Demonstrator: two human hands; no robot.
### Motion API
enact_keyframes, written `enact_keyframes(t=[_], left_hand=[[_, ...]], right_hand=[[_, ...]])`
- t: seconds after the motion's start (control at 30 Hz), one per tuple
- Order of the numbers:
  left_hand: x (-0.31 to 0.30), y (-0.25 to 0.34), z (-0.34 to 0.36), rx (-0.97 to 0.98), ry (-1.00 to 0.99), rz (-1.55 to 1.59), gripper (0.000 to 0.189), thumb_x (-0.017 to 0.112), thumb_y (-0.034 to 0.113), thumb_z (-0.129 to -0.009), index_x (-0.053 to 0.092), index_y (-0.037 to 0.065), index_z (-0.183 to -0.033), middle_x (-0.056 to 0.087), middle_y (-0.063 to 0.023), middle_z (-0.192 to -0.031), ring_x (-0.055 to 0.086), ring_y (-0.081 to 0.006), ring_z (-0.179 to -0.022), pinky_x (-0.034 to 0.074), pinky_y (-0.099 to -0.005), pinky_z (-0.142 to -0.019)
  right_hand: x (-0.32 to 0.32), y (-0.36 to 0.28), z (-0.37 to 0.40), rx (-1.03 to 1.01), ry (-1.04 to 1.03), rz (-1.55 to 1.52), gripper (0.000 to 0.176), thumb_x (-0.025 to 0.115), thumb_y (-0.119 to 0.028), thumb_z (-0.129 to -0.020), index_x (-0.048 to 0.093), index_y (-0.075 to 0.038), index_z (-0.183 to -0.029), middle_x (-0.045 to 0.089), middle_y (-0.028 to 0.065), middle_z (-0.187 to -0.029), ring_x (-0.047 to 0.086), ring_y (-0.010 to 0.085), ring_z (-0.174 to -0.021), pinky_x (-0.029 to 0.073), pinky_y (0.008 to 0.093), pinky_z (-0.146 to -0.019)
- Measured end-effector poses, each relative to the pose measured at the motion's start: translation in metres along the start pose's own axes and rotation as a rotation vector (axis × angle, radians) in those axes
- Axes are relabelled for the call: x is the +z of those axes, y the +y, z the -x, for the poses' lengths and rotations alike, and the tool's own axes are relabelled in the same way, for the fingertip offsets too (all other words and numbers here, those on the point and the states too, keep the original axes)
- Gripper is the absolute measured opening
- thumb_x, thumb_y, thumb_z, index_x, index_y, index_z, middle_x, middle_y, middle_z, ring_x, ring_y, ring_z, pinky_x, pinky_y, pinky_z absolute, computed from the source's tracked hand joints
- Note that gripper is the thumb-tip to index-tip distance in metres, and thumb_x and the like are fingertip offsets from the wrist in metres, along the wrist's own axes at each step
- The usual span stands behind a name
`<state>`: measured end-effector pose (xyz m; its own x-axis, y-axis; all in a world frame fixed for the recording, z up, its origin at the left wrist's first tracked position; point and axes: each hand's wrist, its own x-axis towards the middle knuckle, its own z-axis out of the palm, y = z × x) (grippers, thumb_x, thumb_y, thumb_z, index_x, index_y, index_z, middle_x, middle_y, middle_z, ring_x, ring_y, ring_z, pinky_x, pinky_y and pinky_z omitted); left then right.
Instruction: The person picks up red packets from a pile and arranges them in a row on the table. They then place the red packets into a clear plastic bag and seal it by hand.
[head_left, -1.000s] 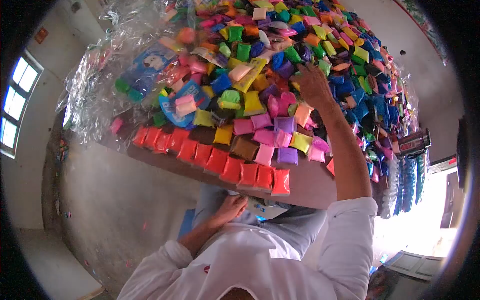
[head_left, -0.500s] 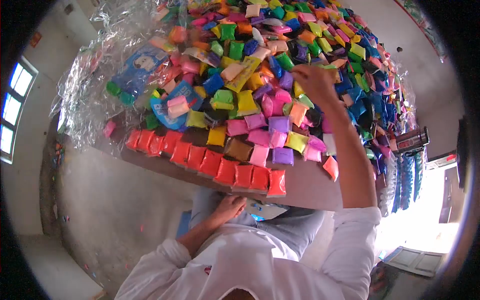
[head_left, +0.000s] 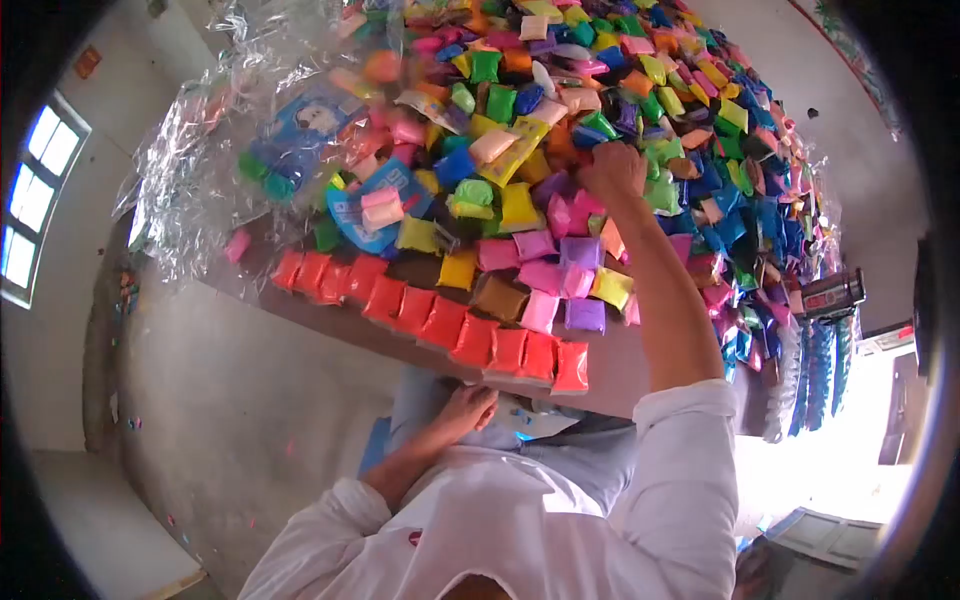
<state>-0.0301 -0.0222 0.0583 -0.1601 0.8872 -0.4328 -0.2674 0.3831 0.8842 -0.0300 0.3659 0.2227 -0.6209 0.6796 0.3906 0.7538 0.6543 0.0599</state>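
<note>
My right hand [head_left: 615, 172] is in the middle of a large heap of small coloured packets [head_left: 520, 205], fingers curled downward among them. Its fingertips are hidden, so what they grip cannot be made out. A green packet [head_left: 600, 124] and a light green one [head_left: 662, 192] lie close beside it. Down by my lap, just under the table's near edge, my left hand [head_left: 468, 410] rests with its fingers curled in and nothing seen in them. Along that edge runs a slanting row of red packets [head_left: 442, 322], side by side. A brown packet [head_left: 499, 298] lies just behind the row.
Crumpled clear plastic [head_left: 190, 190] covers the table's left side, with blue printed wrappers [head_left: 375, 208] near it. A dark can-like container [head_left: 832, 293] stands at the right edge, above hanging strips [head_left: 820, 365]. Brown tabletop [head_left: 620, 372] shows near me.
My right hand has moved slightly left across the heap and its fingers have sunk lower among the packets. My forearm now covers a lone red-orange packet. My left hand has stayed by my lap.
</note>
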Motion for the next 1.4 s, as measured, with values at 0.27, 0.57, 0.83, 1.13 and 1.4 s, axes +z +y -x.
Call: enact_keyframes(t=[0.27,0.57,0.83,1.13,1.4], left_hand=[[0.002,-0.015,-0.01,-0.048,-0.019,0.064,0.036,0.048,0.031,-0.092,0.048,0.006,-0.067,0.045,-0.0013,-0.054,0.04,-0.009,-0.042,0.033,-0.0251,-0.04],[0.022,0.006,0.005,-0.096,-0.187,-0.123,0.033,0.051,0.038,-0.091,0.05,0.011,-0.072,0.046,0.0044,-0.062,0.039,-0.0043,-0.051,0.032,-0.02,-0.044],[0.058,0.054,0.025,-0.134,-0.409,-0.109,0.04,0.046,0.047,-0.092,0.051,0.009,-0.08,0.046,0.0043,-0.069,0.039,-0.0043,-0.059,0.033,-0.0193,-0.053],[0.087,0.081,0.033,0.105,-0.377,-0.142,0.036,0.045,0.036,-0.095,0.058,0.002,-0.099,0.057,-0.0009,-0.086,0.049,-0.0069,-0.076,0.041,-0.0247,-0.066],[0.08,0.086,0.031,-0.013,-0.257,-0.154,0.036,0.051,0.034,-0.094,0.06,0.0,-0.095,0.06,-0.0016,-0.084,0.052,-0.0068,-0.077,0.043,-0.0238,-0.069]], right_hand=[[-0.053,0.065,0.042,0.403,-0.397,-1.969,0.023,0.054,-0.018,-0.084,0.058,-0.001,-0.099,0.065,0.0143,-0.091,0.064,0.0236,-0.075,0.053,0.0346,-0.067],[-0.09,0.064,0.208,0.508,-0.365,-2.166,0.04,0.053,-0.02,-0.086,0.05,0.004,-0.117,0.064,0.0159,-0.094,0.064,0.0217,-0.076,0.053,0.0321,-0.066],[-0.109,-0.018,0.36,0.731,-0.296,-2.191,0.042,0.056,-0.019,-0.089,0.045,0.003,-0.123,0.06,0.0131,-0.102,0.06,0.0191,-0.085,0.049,0.0293,-0.073],[-0.111,-0.048,0.394,0.926,-0.278,-1.922,0.032,0.054,-0.016,-0.092,0.051,0.003,-0.118,0.06,0.0033,-0.094,0.055,0.0082,-0.081,0.046,0.0225,-0.073],[-0.11,-0.053,0.4,0.93,-0.421,-1.861,0.026,0.056,-0.017,-0.092,0.059,0.003,-0.107,0.059,0.0005,-0.084,0.049,0.0061,-0.071,0.041,0.0208,-0.063]])
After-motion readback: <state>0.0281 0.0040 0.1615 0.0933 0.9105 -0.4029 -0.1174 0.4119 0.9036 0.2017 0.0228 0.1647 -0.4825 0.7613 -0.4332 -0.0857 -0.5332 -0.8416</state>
